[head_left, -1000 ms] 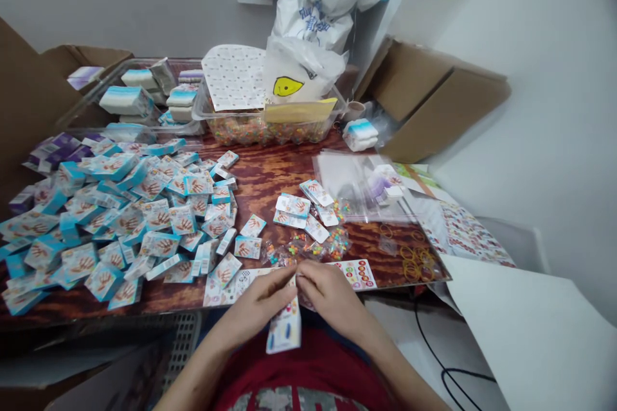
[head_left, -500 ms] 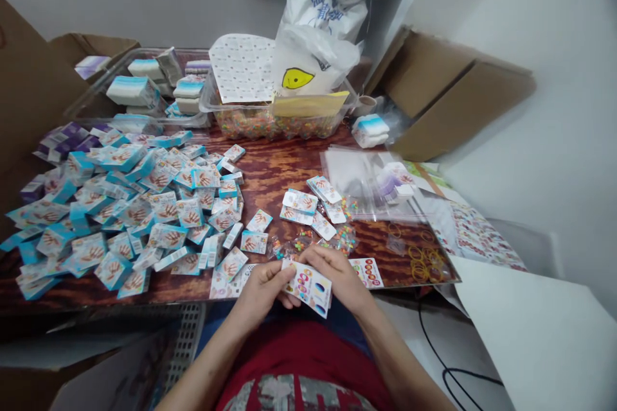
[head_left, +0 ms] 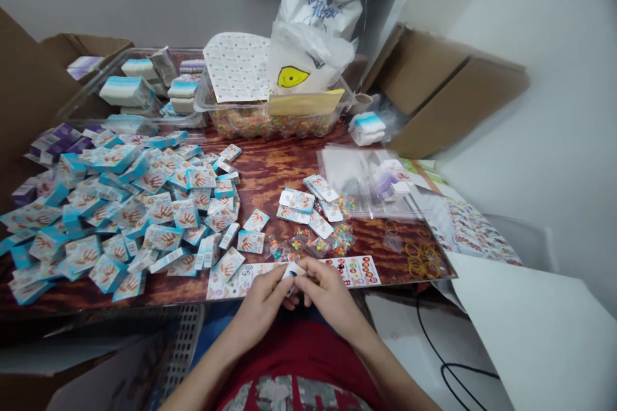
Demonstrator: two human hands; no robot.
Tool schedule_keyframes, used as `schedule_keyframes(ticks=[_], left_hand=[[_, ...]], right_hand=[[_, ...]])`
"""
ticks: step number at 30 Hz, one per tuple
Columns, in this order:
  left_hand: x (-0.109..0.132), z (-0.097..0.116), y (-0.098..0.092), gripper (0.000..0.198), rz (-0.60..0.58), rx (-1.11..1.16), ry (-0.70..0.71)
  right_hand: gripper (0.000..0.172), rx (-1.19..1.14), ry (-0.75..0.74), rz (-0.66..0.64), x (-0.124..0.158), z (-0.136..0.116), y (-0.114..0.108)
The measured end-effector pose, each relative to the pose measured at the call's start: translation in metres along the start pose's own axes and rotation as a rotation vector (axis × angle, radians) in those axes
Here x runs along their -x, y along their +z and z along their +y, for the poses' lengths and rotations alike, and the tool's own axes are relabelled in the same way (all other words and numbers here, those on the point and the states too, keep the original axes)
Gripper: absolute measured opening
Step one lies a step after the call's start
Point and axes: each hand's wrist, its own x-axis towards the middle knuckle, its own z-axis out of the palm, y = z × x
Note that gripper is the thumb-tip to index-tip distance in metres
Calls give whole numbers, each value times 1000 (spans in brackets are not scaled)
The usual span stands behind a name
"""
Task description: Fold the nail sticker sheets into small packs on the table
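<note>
We see a small white printed card (head_left: 294,271), pinched narrow and seemingly folded, where the preceding view showed it broad and flat; it sits between both hands. Our left hand (head_left: 260,308) and right hand (head_left: 330,295) stand close together, both holding it. Just ahead and to the right of the hands lies one long white sticker sheet (head_left: 354,271) with coloured circles. Ahead of them are about five loose white-and-blue hand-print cards (head_left: 296,200) and small clear bags of coloured beads (head_left: 340,241), their number unclear. Further right lie gold rubber bands (head_left: 419,260), too overlapped to count. To the left spreads a heap of blue-edged hand-print packets (head_left: 164,205), too many to count.
</note>
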Motion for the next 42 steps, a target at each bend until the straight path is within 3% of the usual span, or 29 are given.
schedule_keyframes(ticks=[4, 8, 11, 14, 17, 21, 26, 29, 35, 42], left_hand=[[-5, -7, -4, 43, 76, 29, -52], [-12, -8, -7, 47, 158, 65, -61], [-15, -6, -7, 46, 170, 94, -59], [-15, -3, -8, 44, 152, 162, -58], [-16, 0, -9, 42, 149, 210, -70], [-18, -1, -8, 41, 145, 222, -85], [-20, -3, -4, 43, 139, 242, -101], [-20, -3, -3, 43, 164, 232, -101], [-18, 0, -3, 45, 251, 226, -114], [-21, 5, -2, 44, 239, 235, -127]], right_hand=[[8, 184, -74, 99, -15, 1, -16], [13, 790, -280, 244, -33, -4, -20], [8, 1110, -280, 246, -43, -1, -13], [10, 1198, -284, 235, -46, 4, -10], [19, 1096, -313, 265, -44, 4, -16], [19, 665, -398, 350, -38, -3, -33], [15, 213, -193, 325, -35, -3, -43], [17, 116, -136, 323, -37, 1, -41], [33, 33, -207, 475, -40, -1, -42], [35, -89, -224, 522, -43, -2, -49]])
